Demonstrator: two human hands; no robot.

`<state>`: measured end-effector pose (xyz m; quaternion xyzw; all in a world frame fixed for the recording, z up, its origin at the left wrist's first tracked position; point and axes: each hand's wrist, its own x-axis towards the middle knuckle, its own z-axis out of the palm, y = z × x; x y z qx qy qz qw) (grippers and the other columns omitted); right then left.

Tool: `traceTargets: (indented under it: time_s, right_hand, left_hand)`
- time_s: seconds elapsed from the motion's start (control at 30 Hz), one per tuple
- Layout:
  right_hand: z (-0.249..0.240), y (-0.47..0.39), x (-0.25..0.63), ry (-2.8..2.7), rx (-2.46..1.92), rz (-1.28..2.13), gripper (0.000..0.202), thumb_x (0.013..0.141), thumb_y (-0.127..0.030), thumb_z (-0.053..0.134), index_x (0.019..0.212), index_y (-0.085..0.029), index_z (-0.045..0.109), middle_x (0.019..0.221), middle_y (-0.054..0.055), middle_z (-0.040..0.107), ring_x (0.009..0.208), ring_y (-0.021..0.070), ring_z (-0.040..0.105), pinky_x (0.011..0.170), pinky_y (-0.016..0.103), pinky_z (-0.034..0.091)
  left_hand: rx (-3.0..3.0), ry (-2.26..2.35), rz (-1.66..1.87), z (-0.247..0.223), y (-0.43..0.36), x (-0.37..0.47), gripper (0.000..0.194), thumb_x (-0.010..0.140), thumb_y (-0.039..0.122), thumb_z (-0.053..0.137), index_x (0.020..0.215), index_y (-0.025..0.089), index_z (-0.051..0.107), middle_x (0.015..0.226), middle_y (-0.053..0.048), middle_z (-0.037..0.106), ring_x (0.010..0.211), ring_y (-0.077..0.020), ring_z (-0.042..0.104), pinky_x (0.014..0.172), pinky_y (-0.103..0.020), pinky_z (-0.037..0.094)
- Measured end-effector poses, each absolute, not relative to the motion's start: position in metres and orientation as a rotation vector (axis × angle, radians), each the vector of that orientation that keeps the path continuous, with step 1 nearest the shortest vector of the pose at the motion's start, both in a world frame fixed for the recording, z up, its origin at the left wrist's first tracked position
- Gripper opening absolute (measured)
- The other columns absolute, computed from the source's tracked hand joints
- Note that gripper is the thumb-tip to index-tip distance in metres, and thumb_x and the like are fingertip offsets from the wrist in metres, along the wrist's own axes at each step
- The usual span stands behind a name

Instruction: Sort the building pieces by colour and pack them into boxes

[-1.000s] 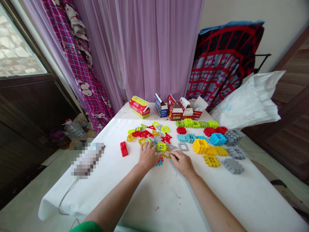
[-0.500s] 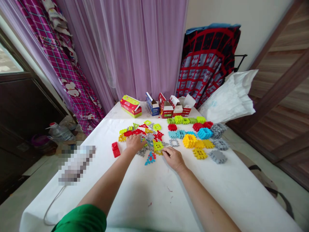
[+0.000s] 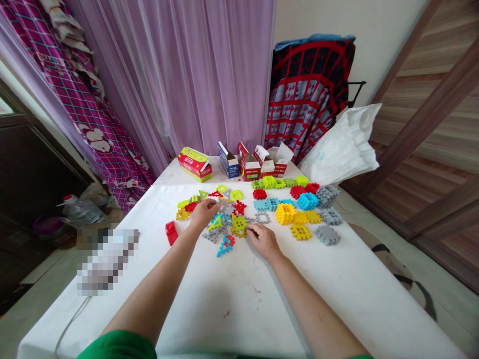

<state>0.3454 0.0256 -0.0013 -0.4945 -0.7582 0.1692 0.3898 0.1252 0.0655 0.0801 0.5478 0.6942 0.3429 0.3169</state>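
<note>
Plastic toy pieces in several colours lie in a loose pile at the middle of the white table [image 3: 224, 299]. My left hand [image 3: 204, 212] is over the pile's left part, fingers pressed together near a grey piece [image 3: 225, 207]; what they hold is too small to make out. At the pile's right edge, the curled fingers of my right hand [image 3: 262, 240] touch a yellow-green piece [image 3: 238, 224]. A blue triangular piece [image 3: 224, 246] with a red part lies in front of the pile. To the right stand sorted groups: yellow [image 3: 285, 214], blue [image 3: 308, 201], grey [image 3: 327, 235] and green [image 3: 269, 182].
Along the back edge stand a red and yellow box [image 3: 195, 164], a blue box [image 3: 228, 160] and several red boxes [image 3: 248, 163]. A red object [image 3: 171, 233] lies left of the pile. A white bag [image 3: 340, 147] is at the back right.
My left hand has lifted and shifted a little up over the pile, uncovering blue and green pieces beneath. My right hand stays at the pile's right edge. The whole view has shifted slightly.
</note>
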Motion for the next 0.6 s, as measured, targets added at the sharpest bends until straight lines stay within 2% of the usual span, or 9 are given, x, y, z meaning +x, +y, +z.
traceTargets:
  time_s: [0.17,0.33,0.47,0.6]
  right_hand:
    - [0.001,0.025,0.349,-1.744,-1.322,0.466,0.029,0.08,-0.033,0.055,0.106,-0.022,0.06,0.095,0.004,0.069,0.067,0.0141,0.063,0.068,0.028,0.053]
    - [0.004,0.022,0.353,-1.75,-1.285,0.403,0.042,0.077,-0.034,0.058,0.118,-0.022,0.055,0.102,0.007,0.066,0.072,0.0154,0.063,0.07,0.029,0.053]
    - [0.006,0.02,0.354,-1.787,-1.266,0.356,0.048,0.077,-0.031,0.059,0.124,-0.021,0.053,0.103,0.008,0.064,0.076,0.0171,0.062,0.074,0.032,0.053]
    - [0.011,0.019,0.357,-1.885,-1.29,0.302,0.057,0.077,-0.031,0.062,0.132,-0.024,0.049,0.116,0.01,0.06,0.087,0.0211,0.062,0.083,0.037,0.053]
  left_hand:
    - [1.173,1.468,0.965,0.062,0.048,0.162,0.028,0.076,0.042,0.067,0.085,0.018,0.058,0.074,-0.001,0.066,0.068,-0.012,0.067,0.06,-0.021,0.052]
    - [1.014,1.313,0.909,0.05,0.036,0.182,0.03,0.074,0.042,0.071,0.08,0.017,0.055,0.064,0.0,0.063,0.06,-0.0112,0.066,0.053,-0.018,0.05]
    - [0.965,1.281,0.87,0.049,0.035,0.183,0.025,0.075,0.035,0.071,0.081,0.017,0.055,0.065,0.0,0.066,0.058,-0.0104,0.066,0.053,-0.018,0.05]
    - [0.967,1.264,0.851,0.049,0.033,0.184,0.025,0.073,0.032,0.073,0.079,0.017,0.054,0.063,0.001,0.066,0.056,-0.01,0.065,0.053,-0.018,0.049]
